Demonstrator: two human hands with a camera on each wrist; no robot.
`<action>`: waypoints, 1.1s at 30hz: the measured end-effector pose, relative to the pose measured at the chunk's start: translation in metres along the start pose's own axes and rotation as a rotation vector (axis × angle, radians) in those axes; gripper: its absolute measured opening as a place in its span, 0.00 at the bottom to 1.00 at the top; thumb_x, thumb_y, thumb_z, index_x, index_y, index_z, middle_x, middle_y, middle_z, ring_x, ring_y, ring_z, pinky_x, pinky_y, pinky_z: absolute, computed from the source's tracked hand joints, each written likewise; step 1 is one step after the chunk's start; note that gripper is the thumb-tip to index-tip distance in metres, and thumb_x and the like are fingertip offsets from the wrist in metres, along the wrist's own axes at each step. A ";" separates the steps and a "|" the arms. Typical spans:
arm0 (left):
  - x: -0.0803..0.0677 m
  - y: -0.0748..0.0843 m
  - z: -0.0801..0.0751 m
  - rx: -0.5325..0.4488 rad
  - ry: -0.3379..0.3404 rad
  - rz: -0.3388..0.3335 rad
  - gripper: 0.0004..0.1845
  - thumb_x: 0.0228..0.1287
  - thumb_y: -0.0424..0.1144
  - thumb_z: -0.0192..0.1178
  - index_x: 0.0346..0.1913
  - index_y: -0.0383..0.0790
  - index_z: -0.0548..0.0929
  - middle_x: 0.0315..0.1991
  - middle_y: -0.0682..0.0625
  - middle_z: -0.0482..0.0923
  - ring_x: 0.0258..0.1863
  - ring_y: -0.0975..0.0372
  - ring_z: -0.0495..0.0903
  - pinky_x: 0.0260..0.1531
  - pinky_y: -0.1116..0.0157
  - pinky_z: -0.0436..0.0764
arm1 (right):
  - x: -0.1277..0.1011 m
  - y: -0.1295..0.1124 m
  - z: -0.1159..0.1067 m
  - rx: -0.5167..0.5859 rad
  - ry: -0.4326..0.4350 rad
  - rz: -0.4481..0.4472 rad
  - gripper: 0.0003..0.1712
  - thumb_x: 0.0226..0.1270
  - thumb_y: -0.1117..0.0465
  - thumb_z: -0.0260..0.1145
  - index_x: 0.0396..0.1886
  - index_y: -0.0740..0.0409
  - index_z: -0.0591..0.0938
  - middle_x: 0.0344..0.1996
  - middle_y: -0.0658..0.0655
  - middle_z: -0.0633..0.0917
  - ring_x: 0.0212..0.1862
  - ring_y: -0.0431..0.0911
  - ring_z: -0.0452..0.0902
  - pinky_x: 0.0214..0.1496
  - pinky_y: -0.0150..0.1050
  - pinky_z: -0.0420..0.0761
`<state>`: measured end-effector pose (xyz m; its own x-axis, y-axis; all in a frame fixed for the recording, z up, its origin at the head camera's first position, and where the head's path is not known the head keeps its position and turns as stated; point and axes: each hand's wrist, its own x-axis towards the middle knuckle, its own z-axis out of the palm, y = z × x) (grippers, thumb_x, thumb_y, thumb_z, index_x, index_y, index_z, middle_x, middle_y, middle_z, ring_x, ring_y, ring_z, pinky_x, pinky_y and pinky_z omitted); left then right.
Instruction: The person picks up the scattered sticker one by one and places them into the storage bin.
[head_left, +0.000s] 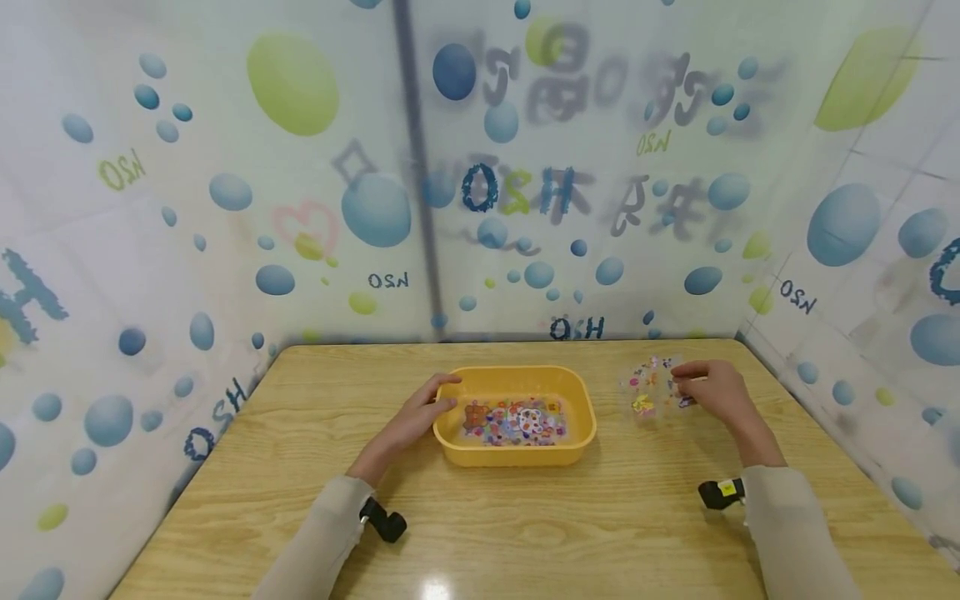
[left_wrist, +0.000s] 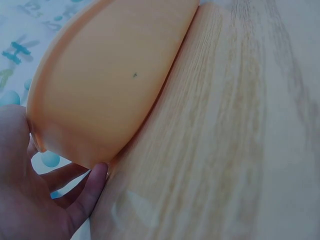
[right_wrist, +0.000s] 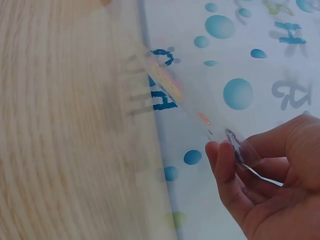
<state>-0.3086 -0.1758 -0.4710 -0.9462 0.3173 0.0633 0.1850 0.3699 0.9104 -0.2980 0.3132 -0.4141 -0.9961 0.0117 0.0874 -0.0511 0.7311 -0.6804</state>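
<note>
Head view, left hand: I see the left hand (head_left: 411, 423) resting against the left end of the yellow tray (head_left: 577, 446), thumb over the rim, fingers loosely curved along the outer wall.
Head view, tray: it sits mid-table on the wooden table (head_left: 525, 533), with a heap of colourful stickers (head_left: 513, 419) lying inside.
Head view, right hand: the right hand (head_left: 708, 390) is to the right of the tray, well apart from it, fingertips pinched together on the edge of a clear sticker sheet (head_left: 651, 387).
Left wrist view: the tray's outer wall (left_wrist: 110, 85) fills the frame; I see fingers (left_wrist: 92, 187) tucked at its lower edge where it meets the table. Thumb not visible here.
Right wrist view: thumb and fingers (right_wrist: 225, 167) are clamped on one corner of the sticker sheet (right_wrist: 172, 85), which is lifted off the wood and slants out towards the patterned wall.
Risk, sheet: I judge the grip thin; held by a corner only, the limp film could sag, fold on itself or slip from the pinch.
Risk, tray: the left hand steadies rather than grips, so a nudge could slide the light tray.
Risk, stickers: loose pieces could spill if the tray tips.
</note>
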 end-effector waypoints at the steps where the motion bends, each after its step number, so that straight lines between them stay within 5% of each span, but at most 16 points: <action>1: 0.000 0.000 0.000 0.001 0.000 0.000 0.23 0.80 0.40 0.52 0.73 0.45 0.71 0.81 0.41 0.58 0.82 0.44 0.52 0.79 0.38 0.53 | -0.001 -0.002 -0.001 0.001 0.003 -0.003 0.21 0.75 0.65 0.60 0.60 0.75 0.81 0.54 0.76 0.84 0.39 0.46 0.83 0.36 0.32 0.82; 13: -0.001 0.002 0.001 0.003 -0.008 0.001 0.23 0.80 0.40 0.52 0.74 0.45 0.70 0.81 0.41 0.58 0.82 0.44 0.52 0.79 0.39 0.52 | -0.004 -0.015 -0.011 0.000 0.059 -0.065 0.20 0.75 0.63 0.62 0.57 0.74 0.83 0.47 0.73 0.87 0.33 0.36 0.84 0.35 0.31 0.83; 22: -0.001 0.002 0.001 0.013 -0.009 0.002 0.24 0.80 0.41 0.51 0.74 0.45 0.69 0.81 0.42 0.58 0.83 0.44 0.51 0.80 0.39 0.51 | -0.009 -0.031 -0.013 -0.005 0.093 -0.114 0.19 0.74 0.62 0.64 0.57 0.72 0.84 0.51 0.73 0.86 0.42 0.52 0.87 0.33 0.29 0.81; 33: 0.000 0.000 -0.001 0.021 -0.005 0.001 0.23 0.80 0.41 0.51 0.74 0.45 0.70 0.81 0.42 0.58 0.83 0.44 0.52 0.79 0.38 0.51 | -0.015 -0.050 -0.013 0.026 0.126 -0.137 0.18 0.73 0.63 0.66 0.57 0.70 0.84 0.53 0.73 0.87 0.38 0.39 0.84 0.34 0.29 0.80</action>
<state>-0.3086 -0.1762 -0.4704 -0.9447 0.3219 0.0624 0.1916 0.3874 0.9018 -0.2798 0.2854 -0.3724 -0.9628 -0.0001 0.2702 -0.1893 0.7136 -0.6745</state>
